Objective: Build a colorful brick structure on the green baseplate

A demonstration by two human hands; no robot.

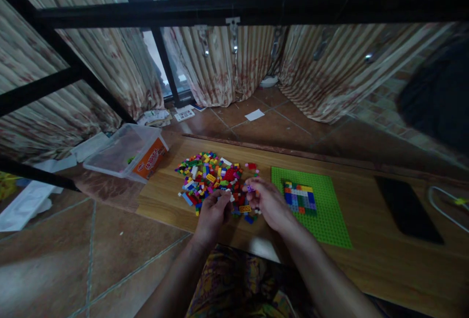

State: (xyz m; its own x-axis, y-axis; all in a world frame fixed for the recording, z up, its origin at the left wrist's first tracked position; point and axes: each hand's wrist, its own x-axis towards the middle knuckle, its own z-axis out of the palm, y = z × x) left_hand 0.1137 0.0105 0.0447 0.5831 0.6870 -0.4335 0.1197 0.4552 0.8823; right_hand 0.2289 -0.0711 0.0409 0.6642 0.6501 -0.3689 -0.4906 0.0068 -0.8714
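Two bare hands meet over the near edge of a loose pile of small coloured bricks [212,177] on a low wooden board [366,259]. By the look of it, the step in hand is picking pieces out. The right hand [269,202] pinches a small purple brick [250,188] between its fingertips; the left hand [213,210] curls into the pile, though whether it grips anything cannot be told. Just right lies a green baseplate [328,210] carrying a patch of fitted bricks [299,197]. Pressing a piece on would call for lining up studs squarely.
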